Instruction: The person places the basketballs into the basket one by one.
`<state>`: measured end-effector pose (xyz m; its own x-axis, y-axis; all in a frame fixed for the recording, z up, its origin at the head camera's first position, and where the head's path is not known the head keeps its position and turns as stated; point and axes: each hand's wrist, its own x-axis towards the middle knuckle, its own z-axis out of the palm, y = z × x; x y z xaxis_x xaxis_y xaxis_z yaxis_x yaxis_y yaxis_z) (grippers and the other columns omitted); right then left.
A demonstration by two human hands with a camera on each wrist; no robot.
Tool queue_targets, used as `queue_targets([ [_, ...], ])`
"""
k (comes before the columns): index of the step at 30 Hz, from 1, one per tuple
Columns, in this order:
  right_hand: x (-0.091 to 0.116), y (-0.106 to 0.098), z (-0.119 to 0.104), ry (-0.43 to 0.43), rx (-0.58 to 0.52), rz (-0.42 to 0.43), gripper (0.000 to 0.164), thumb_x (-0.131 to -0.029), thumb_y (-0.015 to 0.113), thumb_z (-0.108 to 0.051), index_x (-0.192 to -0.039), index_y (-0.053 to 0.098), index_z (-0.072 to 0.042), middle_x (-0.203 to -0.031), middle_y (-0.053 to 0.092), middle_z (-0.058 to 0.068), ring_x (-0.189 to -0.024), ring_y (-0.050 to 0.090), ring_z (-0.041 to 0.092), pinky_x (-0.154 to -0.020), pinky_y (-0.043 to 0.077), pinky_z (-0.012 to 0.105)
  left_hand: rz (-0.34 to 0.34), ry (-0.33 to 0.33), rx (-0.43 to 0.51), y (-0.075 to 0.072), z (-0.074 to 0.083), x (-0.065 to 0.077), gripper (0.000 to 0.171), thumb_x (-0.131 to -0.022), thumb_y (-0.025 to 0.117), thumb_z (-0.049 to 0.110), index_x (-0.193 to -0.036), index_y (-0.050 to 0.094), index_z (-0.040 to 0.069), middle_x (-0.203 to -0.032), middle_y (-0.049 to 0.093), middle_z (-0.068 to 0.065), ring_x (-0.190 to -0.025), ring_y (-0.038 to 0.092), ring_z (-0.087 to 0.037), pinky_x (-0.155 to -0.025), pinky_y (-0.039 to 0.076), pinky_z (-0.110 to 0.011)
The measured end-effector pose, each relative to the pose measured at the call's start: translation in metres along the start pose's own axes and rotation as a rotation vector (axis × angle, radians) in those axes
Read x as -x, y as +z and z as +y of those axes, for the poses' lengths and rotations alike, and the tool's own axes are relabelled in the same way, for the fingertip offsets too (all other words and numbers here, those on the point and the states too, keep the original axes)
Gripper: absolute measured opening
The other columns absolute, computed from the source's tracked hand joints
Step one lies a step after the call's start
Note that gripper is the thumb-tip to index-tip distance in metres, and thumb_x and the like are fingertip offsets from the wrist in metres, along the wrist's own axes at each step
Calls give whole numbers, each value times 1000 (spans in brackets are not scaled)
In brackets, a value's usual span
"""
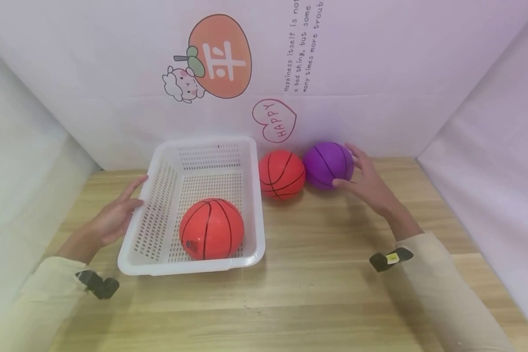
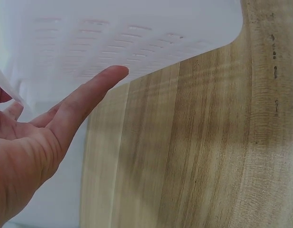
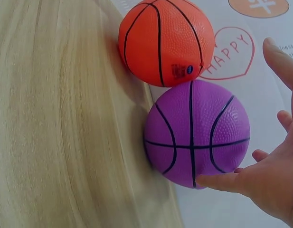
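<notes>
A white plastic basket (image 1: pixel 193 267) with slotted walls stands on the wooden table, a red basketball (image 1: pixel 212 229) inside it. My left hand (image 1: pixel 114 215) is at the basket's left side, fingers extended to the rim; in the left wrist view its thumb (image 2: pixel 94 88) stretches straight along the outer wall. Right of the basket, a second red ball (image 1: pixel 282 174) sits beside a purple basketball (image 1: pixel 329 165). My right hand (image 1: pixel 369 186) reaches the purple ball from the right with fingers spread. In the right wrist view the thumb (image 3: pixel 222 182) overlaps the ball's lower edge while the other fingers stand off it.
Behind the balls rises a white backdrop (image 1: pixel 356 73) printed with an orange fruit (image 1: pixel 222 56) and a heart (image 1: pixel 275 121). White sheets (image 1: pixel 488 146) border the sides. The wooden table (image 1: pixel 299 303) extends in front of the basket.
</notes>
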<state>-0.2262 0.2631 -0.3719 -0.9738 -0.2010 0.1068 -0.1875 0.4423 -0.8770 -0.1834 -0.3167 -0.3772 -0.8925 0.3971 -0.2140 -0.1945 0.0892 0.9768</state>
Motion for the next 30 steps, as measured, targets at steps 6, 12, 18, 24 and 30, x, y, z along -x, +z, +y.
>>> queue_targets([
  [6, -1, -3, 7, 43, -29, 10, 100, -88, 77, -20, -162, 11, -31, -165, 6, 9, -147, 12, 39, -107, 20, 73, -1, 3, 15, 0, -3, -1, 64, -110, 29, 16, -161, -6, 33, -138, 41, -9, -111, 63, -16, -87, 55, -43],
  [12, -3, -6, 15, 85, -60, 14, 104, -87, 79, -20, -162, 8, -32, -165, 2, 10, -146, 9, 42, -106, 23, 72, 9, -5, 8, 0, -1, 0, 64, -110, 28, 16, -161, -7, 34, -144, 34, -20, -110, 63, -16, -87, 55, -43],
  [18, -6, -9, 23, 110, -131, 10, 104, -88, 77, -19, -162, 4, -33, -165, -4, 14, -146, 4, 46, -107, 19, 73, 2, -3, 4, 0, 1, 0, 64, -110, 28, 16, -160, -8, 33, -152, 17, -32, -111, 62, -15, -88, 55, -44],
  [24, -8, -11, 27, 127, -195, -18, 105, -91, 74, -17, -162, -2, -31, -164, -9, 16, -146, 1, 48, -104, 28, 72, -10, 8, 12, 0, 0, -1, 64, -110, 29, 16, -160, -8, 32, -145, 32, -21, -112, 62, -18, -88, 55, -45],
  [30, -11, -9, 34, 151, -288, -31, 101, -94, 70, -16, -161, -3, -33, -164, -11, 16, -146, 2, 48, -102, 35, 69, -4, 11, 5, 0, 0, 0, 64, -110, 29, 16, -160, -8, 33, -146, 32, -24, -112, 62, -17, -88, 54, -44],
])
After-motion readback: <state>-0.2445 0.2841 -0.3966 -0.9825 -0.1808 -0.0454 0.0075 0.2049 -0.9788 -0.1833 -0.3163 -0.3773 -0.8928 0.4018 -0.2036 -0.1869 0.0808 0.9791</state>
